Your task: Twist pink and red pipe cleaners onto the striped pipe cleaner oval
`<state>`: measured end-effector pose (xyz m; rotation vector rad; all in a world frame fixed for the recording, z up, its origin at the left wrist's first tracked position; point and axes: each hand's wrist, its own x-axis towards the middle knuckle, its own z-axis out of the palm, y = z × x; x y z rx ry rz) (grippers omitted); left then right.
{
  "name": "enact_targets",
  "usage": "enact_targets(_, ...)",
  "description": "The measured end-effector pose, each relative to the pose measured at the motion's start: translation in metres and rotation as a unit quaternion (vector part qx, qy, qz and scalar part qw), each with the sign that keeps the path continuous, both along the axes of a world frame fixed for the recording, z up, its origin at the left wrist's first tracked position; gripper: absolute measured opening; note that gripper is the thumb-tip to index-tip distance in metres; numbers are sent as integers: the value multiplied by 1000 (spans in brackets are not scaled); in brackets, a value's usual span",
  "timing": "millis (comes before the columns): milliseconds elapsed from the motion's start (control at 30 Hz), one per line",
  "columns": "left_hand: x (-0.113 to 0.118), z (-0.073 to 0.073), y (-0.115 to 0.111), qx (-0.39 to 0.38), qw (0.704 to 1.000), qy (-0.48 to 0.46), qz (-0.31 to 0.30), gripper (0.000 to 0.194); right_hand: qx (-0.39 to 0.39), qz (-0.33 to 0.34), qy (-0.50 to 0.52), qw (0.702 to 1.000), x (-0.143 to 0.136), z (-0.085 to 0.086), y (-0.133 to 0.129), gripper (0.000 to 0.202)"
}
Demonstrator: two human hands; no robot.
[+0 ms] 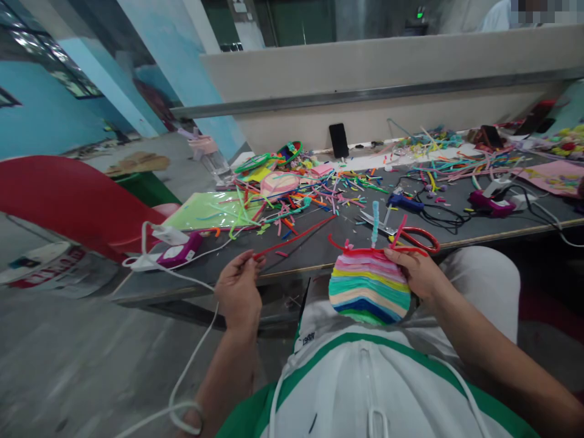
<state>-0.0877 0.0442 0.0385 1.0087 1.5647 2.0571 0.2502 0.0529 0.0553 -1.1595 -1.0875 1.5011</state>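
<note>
The striped disc (369, 289), a rounded panel of soft, fuzzy stems laid in bent bands of green, blue, cream, teal, yellow and pink, lies just above the person's lap at the desk's (292, 267) near edge. On its right side, the right hand (417, 271) has its fingers closed on the disc's upper edge, where a red strip runs across. Left of the disc and apart from it, the left hand (239, 292) pinches one end of a thin, fuzzy red stem (296, 237) between closed fingers. A twisted pale-blue stem (375, 222) stands up from the disc's top.

Just beyond the disc lie metal scissors (416, 239) with smooth red loop handles, then a blue plastic glue gun (406, 202). Beyond it to the left, a glossy green sheet (207, 213) bears loose stems, near a heap of short fuzzy cuttings (347, 188). Farther left stand a clear bottle (212, 159) with a pink top and, off the desk, a white bucket (64, 274); I cannot tell what either holds. Farthest beyond the disc, a flat black phone (338, 141) leans upright.
</note>
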Motion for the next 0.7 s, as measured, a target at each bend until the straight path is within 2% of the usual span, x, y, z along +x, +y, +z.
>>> enact_targets(100,6,-7,8,-63,980,178,-57,26,-35,61,1,998,-4,21,10,39)
enact_targets(200,6,-6,18,-82,925,355,-104,28,-41,122,-55,990,-7,46,24,35)
enact_targets(267,8,3,19,-64,895,432,-92,32,-30,164,-106,980,-10,61,34,34)
enact_targets(367,20,31,7,20,866,497,-45,38,5,233,-229,945,-17,81,48,31)
enact_targets(433,36,55,-8,66,838,537,-68,39,71,313,-340,884,-25,92,57,29)
enact_targets(533,60,81,-25,31,762,624,-172,31,133,426,-441,778,-40,107,69,30)
enact_targets(633,72,83,-25,-59,724,628,-279,22,150,497,-485,703,-57,114,79,33)
enact_targets(700,74,71,-19,-133,726,557,-380,23,157,520,-511,666,-69,113,83,31)
